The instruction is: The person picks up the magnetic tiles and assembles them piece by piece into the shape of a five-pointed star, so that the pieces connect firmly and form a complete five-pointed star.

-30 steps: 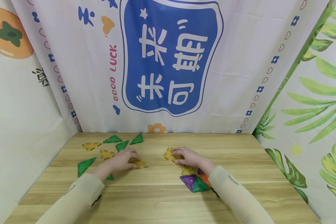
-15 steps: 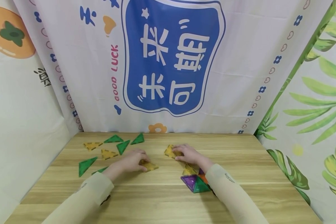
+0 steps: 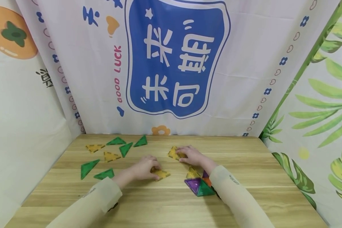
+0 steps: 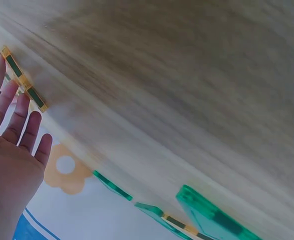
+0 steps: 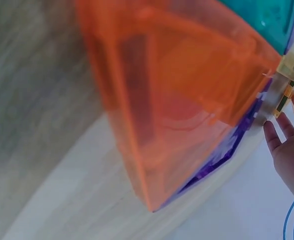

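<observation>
My left hand [image 3: 146,168] pinches a translucent yellow triangular magnetic tile [image 3: 163,174] just above or on the wooden table; I cannot tell which. In the left wrist view that tile [image 4: 24,80] stands edge-on between thumb and fingers. Farther back, my right hand [image 3: 192,155] grips another yellow tile [image 3: 174,153] by its right side, partly covering it. In front of that hand, a joined group has a yellow tile [image 3: 193,173], a purple tile [image 3: 192,185], a green tile [image 3: 205,189] and an orange tile [image 5: 187,90], partly hidden by the right sleeve in the head view.
Loose green tiles [image 3: 89,168] and yellow tiles [image 3: 111,156] lie scattered over the table's left part, several of them behind and beside the left forearm. A printed white curtain [image 3: 245,79] hangs along the table's back edge [image 3: 216,136].
My left hand has slid right and toward me with its yellow tile, leaving the loose green tiles uncovered. The right hand has barely moved.
</observation>
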A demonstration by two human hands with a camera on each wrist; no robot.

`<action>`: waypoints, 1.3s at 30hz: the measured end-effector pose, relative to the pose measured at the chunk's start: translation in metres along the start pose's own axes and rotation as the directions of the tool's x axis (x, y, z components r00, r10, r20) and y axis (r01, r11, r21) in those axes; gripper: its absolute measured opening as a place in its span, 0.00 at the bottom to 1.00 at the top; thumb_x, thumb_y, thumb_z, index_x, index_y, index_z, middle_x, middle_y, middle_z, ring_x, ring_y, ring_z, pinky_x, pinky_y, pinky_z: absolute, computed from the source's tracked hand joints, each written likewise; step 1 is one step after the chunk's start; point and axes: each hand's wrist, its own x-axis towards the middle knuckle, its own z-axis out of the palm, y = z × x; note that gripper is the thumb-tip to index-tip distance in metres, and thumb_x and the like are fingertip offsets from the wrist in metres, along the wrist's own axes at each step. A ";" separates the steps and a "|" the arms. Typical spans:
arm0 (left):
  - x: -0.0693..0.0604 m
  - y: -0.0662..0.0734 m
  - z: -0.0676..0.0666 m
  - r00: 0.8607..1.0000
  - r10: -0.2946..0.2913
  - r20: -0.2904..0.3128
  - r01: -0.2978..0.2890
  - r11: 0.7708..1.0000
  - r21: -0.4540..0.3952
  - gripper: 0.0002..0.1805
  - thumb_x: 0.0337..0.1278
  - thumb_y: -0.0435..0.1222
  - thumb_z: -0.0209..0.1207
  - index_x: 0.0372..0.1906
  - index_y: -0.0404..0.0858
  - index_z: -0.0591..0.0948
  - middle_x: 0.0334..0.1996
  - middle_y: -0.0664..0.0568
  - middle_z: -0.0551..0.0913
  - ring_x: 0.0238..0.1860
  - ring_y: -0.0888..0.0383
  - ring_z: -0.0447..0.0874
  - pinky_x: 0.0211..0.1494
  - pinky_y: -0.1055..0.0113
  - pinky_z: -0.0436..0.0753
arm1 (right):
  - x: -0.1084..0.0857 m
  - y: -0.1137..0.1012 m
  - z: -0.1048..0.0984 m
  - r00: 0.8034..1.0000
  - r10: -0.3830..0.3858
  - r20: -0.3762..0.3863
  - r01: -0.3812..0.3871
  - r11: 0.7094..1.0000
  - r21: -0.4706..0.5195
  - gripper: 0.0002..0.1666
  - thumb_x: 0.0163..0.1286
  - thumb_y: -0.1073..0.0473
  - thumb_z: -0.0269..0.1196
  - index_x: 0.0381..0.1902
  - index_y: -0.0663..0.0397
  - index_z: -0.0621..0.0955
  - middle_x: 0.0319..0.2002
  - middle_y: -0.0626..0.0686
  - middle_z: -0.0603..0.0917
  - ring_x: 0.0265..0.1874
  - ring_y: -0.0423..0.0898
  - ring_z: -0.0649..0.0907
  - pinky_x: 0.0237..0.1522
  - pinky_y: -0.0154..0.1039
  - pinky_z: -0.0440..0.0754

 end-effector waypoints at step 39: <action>-0.004 -0.093 -0.028 0.948 -0.312 -0.068 0.316 0.948 0.052 0.37 0.53 0.50 0.64 0.63 0.33 0.70 0.64 0.33 0.67 0.66 0.33 0.59 0.64 0.33 0.57 | -0.044 -0.069 0.021 0.881 -0.466 0.080 0.472 0.877 -0.089 0.29 0.71 0.48 0.55 0.68 0.45 0.67 0.66 0.47 0.69 0.67 0.45 0.65 0.69 0.47 0.60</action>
